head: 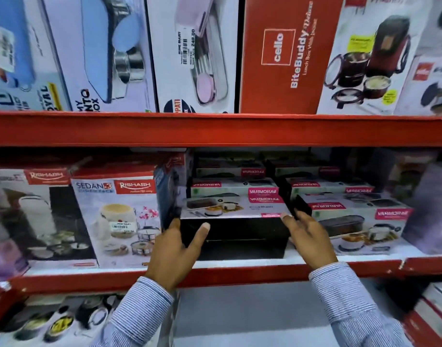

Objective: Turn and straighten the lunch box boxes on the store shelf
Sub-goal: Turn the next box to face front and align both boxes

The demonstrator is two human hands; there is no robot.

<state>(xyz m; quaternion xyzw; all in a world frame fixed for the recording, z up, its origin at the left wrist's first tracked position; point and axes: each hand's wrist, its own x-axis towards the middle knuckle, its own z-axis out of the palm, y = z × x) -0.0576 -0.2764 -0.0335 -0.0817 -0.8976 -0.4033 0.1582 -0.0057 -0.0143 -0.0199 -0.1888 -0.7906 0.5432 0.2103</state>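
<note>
A Varmora lunch box box (236, 209) lies flat in the middle of the middle shelf, its black side (242, 240) facing me and its picture face turned up. My left hand (176, 251) presses on its left front corner, thumb across the black side. My right hand (308, 240) touches its right end, fingers apart. Behind it more Varmora boxes (233, 186) are stacked. To the right another Varmora box (352, 219) lies tilted, with others behind it.
Two upright Rishabh boxes (119, 216) stand at left on the red-edged shelf (214, 270). A dark box (169, 194) stands edge-on between them and my left hand. The upper shelf holds a red Cello box (282, 56) and white lunch box cartons. Below, more boxes.
</note>
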